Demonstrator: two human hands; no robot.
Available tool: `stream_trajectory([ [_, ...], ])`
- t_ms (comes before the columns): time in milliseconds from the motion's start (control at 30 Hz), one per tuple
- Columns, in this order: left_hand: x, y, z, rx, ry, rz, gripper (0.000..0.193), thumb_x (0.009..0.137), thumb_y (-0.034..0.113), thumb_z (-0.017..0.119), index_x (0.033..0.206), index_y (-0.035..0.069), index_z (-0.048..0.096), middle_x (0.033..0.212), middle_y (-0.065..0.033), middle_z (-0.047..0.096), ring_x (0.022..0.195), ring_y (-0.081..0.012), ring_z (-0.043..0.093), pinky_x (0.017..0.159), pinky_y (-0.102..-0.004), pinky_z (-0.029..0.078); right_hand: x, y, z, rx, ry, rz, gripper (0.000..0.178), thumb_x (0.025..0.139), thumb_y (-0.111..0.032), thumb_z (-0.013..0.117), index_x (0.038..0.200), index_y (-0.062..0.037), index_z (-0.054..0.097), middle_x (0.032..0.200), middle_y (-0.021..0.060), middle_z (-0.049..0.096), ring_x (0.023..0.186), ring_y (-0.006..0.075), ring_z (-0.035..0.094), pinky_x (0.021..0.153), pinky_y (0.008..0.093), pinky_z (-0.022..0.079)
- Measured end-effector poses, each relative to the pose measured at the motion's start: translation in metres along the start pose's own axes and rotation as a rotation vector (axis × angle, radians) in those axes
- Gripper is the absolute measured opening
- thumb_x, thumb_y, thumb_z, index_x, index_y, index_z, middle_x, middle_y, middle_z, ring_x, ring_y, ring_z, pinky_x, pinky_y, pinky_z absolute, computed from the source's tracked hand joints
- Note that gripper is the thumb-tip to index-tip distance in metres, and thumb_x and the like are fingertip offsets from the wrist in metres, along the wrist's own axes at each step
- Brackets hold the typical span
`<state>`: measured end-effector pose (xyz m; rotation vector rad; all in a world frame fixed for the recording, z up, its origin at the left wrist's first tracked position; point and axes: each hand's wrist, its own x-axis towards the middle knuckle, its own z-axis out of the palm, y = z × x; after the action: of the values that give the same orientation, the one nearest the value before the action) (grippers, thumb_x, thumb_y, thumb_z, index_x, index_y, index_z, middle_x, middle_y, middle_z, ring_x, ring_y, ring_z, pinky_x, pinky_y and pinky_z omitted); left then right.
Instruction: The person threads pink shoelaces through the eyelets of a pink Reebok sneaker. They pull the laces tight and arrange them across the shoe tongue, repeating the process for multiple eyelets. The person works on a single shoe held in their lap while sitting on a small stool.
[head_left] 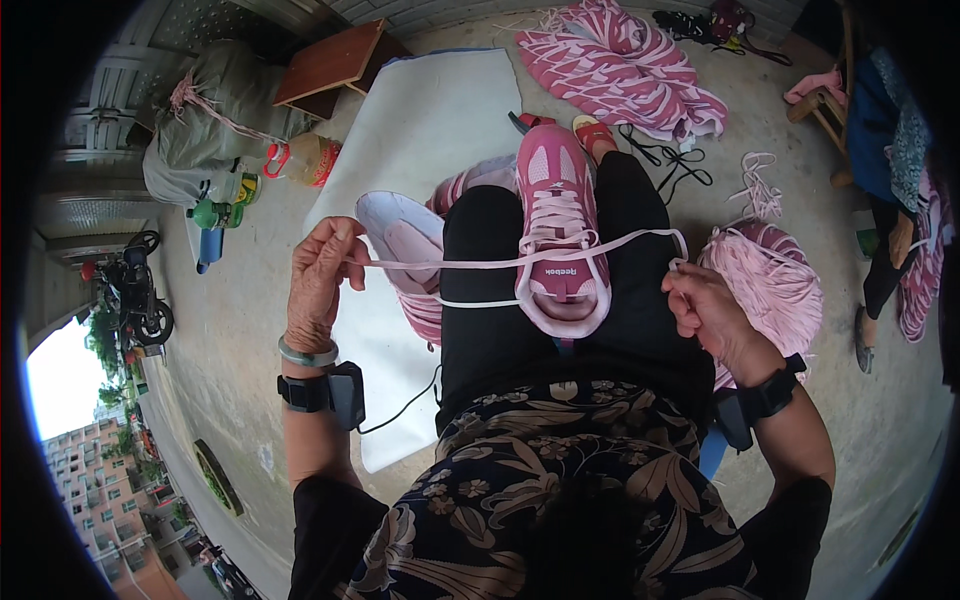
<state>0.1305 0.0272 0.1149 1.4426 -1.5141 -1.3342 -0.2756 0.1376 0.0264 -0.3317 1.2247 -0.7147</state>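
A pink sneaker [557,180] rests on my lap between my thighs, toe pointing away. Its pale pink shoelace [450,265] is threaded through the lower eyelets and stretches sideways over the tongue. My left hand [322,268] pinches one part of the lace, left of the shoe. On the other side, my right hand [705,308] has curled fingers closed at the lace, which bends down to the fingertips. A second strand runs low from the shoe's collar toward the left. Beside my left thigh sits another pink shoe [405,235] with a pale lining.
A big bundle of pale pink laces [765,285] lies right of my knee. Rows of pink shoes [620,70] are heaped ahead. A white sheet [430,110] covers the floor at left, near bottles [305,160] and a wooden stool [335,65]. Another person [890,200] sits at far right.
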Motion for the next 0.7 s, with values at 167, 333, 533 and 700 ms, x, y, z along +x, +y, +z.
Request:
stream_trajectory([
  [167, -0.003, -0.021, -0.015, 0.813, -0.223, 0.076, 0.025, 0.066, -0.003, 0.069, 0.089, 0.004, 0.062, 0.067, -0.0028, 0.053, 0.063, -0.0145, 0.056, 0.056, -0.0280, 0.046, 0.020, 0.007, 0.038, -0.025, -0.107, -0.197, 0.014, 0.086, -0.021, 0.059, 0.090, -0.0078, 0.061, 0.074, 0.0019, 0.059, 0.059, 0.0086, 0.054, 0.050, 0.0207, 0.043],
  [333, 0.003, -0.025, -0.010, 1.187, -0.221, 0.318, 0.011, 0.066, -0.001, 0.066, 0.075, 0.004, 0.062, 0.076, -0.0108, 0.056, 0.070, -0.0298, 0.058, 0.063, -0.0366, 0.048, 0.044, 0.014, 0.048, -0.018, -0.075, -0.429, 0.015, 0.085, -0.020, 0.061, 0.093, -0.0080, 0.065, 0.077, -0.0024, 0.059, 0.068, 0.0041, 0.053, 0.053, 0.0178, 0.043],
  [533, 0.016, -0.025, -0.013, 1.464, -0.182, 0.584, 0.003, 0.077, 0.006, 0.058, 0.078, 0.004, 0.057, 0.078, -0.0117, 0.056, 0.070, -0.0321, 0.057, 0.059, -0.0384, 0.046, 0.059, 0.019, 0.058, 0.114, 0.056, -0.570, 0.011, 0.084, -0.013, 0.062, 0.090, -0.0043, 0.062, 0.070, -0.0013, 0.058, 0.058, 0.0027, 0.052, 0.045, 0.0162, 0.043],
  [700, 0.012, -0.052, -0.016, 1.110, -0.082, 0.224, 0.010, 0.085, 0.011, 0.052, 0.079, 0.004, 0.048, 0.066, -0.0154, 0.056, 0.061, -0.0358, 0.056, 0.052, -0.0431, 0.043, 0.063, 0.023, 0.061, 0.066, 0.106, -0.652, 0.007, 0.083, -0.009, 0.062, 0.086, -0.0027, 0.060, 0.067, -0.0005, 0.057, 0.056, 0.0031, 0.053, 0.047, 0.0166, 0.044],
])
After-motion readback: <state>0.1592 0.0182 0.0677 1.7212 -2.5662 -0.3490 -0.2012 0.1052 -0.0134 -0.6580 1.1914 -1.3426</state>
